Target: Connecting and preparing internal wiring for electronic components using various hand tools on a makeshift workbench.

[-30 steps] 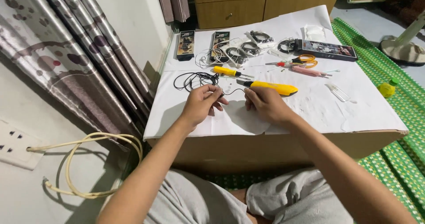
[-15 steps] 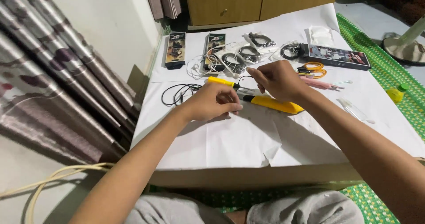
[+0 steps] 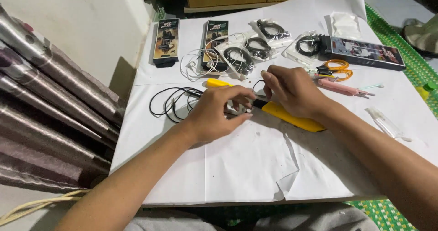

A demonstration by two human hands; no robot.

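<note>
My left hand (image 3: 218,114) rests on the white paper-covered table (image 3: 246,171), its fingertips pinched together at the end of a thin black cable (image 3: 171,104) that lies looped to its left. My right hand (image 3: 294,92) is just to the right, fingers curled and pinching the same thin cable near a yellow-handled tool (image 3: 292,118). The tool lies under and between both hands, with its other yellow end (image 3: 216,83) showing behind my left hand. What sits between the fingertips is partly hidden.
Behind the hands lie two dark earphone boxes (image 3: 166,41), a white earphone cable (image 3: 195,63), several bagged black cables (image 3: 237,57), a long dark box (image 3: 365,51), orange scissors (image 3: 335,69) and a pink pen-like tool (image 3: 342,88). A curtain (image 3: 45,117) hangs at left.
The view has moved closer and tilted down over the table. Both hands have shifted up the table to the yellow tool, with the right hand now lying over its handle.
</note>
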